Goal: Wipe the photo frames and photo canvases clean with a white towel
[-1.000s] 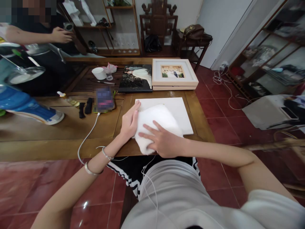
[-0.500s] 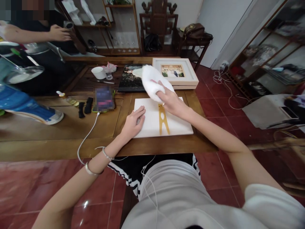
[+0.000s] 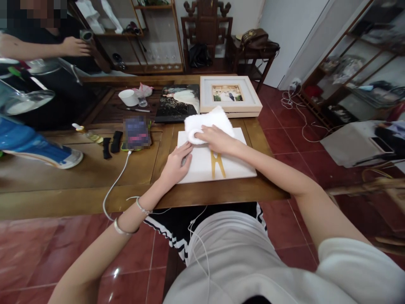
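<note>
My right hand (image 3: 218, 139) grips a white fluffy towel (image 3: 210, 121), bunched and folded under the fingers. The towel rests over the upper part of a flat white board (image 3: 202, 166) lying near the table's front edge. A yellow, two-legged flat piece (image 3: 217, 165) lies on the board, its upper end hidden by the towel and my right hand. My left hand (image 3: 177, 162) lies on the board's left side, fingers stretched out, their tips close to the towel.
Beyond the board lie a white picture frame (image 3: 257, 105) and a dark photo panel (image 3: 167, 109). To the left are a phone (image 3: 137, 131) on a white cable, black straps (image 3: 107, 148), a dropper bottle (image 3: 94, 136) and a white cup (image 3: 128, 98). Another person (image 3: 34, 46) stands at far left.
My right hand has brought the towel down and slightly left onto the board's upper part, uncovering the dark photo panel. My left hand has stayed in place.
</note>
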Motion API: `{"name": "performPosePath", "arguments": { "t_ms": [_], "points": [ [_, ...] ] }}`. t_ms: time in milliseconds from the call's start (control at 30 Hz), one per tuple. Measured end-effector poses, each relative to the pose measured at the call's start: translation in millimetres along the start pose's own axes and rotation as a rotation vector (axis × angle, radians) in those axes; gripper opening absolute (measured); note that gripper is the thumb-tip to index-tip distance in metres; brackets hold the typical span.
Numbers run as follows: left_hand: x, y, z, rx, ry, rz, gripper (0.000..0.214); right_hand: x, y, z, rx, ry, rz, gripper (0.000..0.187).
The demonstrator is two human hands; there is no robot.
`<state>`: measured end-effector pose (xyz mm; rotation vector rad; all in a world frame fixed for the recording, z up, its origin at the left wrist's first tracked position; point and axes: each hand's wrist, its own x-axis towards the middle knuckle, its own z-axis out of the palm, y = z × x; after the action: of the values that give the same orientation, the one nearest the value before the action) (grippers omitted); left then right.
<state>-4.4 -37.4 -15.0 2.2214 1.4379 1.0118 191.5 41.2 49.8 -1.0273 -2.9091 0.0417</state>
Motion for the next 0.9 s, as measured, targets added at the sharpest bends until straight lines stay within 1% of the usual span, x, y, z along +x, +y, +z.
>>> {"name": "performPosePath", "arguments": {
  "t_ms": [67,167,233,267,333,400,533,600,633,667,733,800,900],
  "points": [
    [0.0,-1.0,0.9,-0.014,-0.005,-0.007,0.036,-20.3,17.3,-4.3,-0.013,-0.004,0.067,0.049],
    [-0.4,-1.9,1.5,-0.02,-0.003,-0.002,0.036,-52.1,43.3,-4.6,-0.048,0.006,0.161,0.051],
    [-0.6,-1.9,1.5,-0.021,0.005,0.004,0.036,-71.2,52.4,-3.3,-0.068,0.01,0.231,0.053],
    [-0.7,-1.8,1.5,-0.021,0.01,0.006,0.036,-80.0,52.8,-2.9,-0.072,0.008,0.256,0.053],
    [-0.9,-1.4,1.3,-0.02,0.018,0.004,0.037,-97.0,44.0,-3.7,-0.06,-0.009,0.273,0.052],
    [-1.0,-1.1,1.0,-0.018,0.015,-0.002,0.038,-115.6,24.5,-7.2,-0.025,-0.041,0.246,0.053],
    [-1.0,-0.9,0.5,-0.015,-0.007,-0.022,0.039,-159.7,-23.5,-21.8,0.085,-0.109,0.119,0.059],
    [-1.0,-1.1,0.7,-0.016,-0.011,-0.026,0.039,-178.2,-39.4,-29.5,0.144,-0.149,0.064,0.06],
    [-1.0,-1.2,0.8,-0.018,-0.01,-0.027,0.039,-184.0,-43.5,-32.2,0.171,-0.167,0.052,0.059],
    [-1.0,-1.2,1.0,-0.02,-0.007,-0.027,0.039,-186.9,-44.8,-33.9,0.192,-0.181,0.05,0.057],
    [-1.0,-1.2,1.2,-0.024,-0.002,-0.024,0.039,-182.9,-39.5,-33.2,0.218,-0.19,0.074,0.056],
    [-1.1,-1.2,1.1,-0.026,-0.002,-0.019,0.039,-167.3,-25.3,-27.7,0.228,-0.173,0.112,0.056],
    [-1.0,-1.5,0.6,-0.025,-0.004,-0.021,0.039,-131.7,5.5,-16.1,0.203,-0.11,0.166,0.056]
  ]
}}
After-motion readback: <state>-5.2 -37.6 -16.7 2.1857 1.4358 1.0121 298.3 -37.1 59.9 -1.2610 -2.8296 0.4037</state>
